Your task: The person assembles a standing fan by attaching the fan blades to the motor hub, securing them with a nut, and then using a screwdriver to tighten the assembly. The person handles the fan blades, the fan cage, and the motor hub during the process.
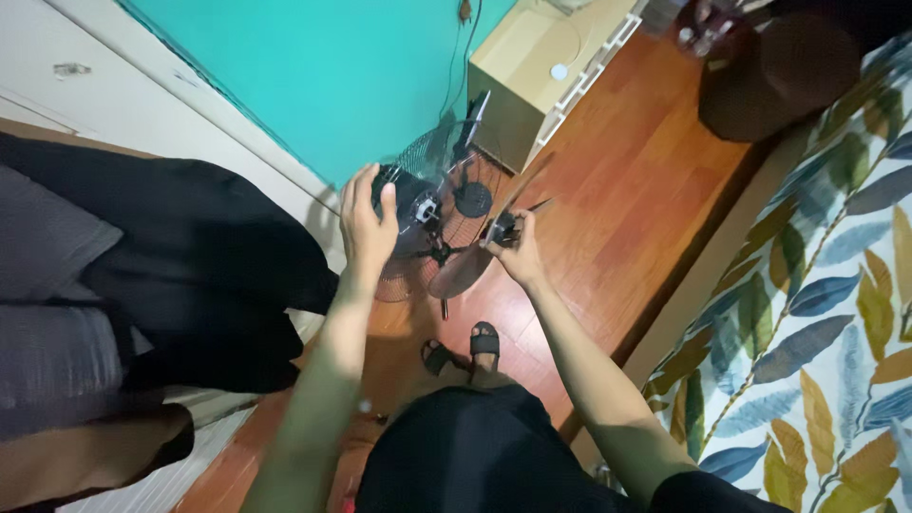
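The left hand is closed around the black motor of the fan, which stands on the wooden floor near the turquoise wall. The right hand pinches the translucent blade at its hub, beside the wire guard. I think the motor should be kept steady and the blade lined up straight with the shaft.

Teal wall, reddish wood floor, pale cabinet, leaf-print bedcover.

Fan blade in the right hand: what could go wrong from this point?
1. The right hand pinches the translucent fan blade only near its hub, so it could slip and drop toward the sandalled feet.
2. The left hand grips the motor housing beside the wire grille; the stand could tip.
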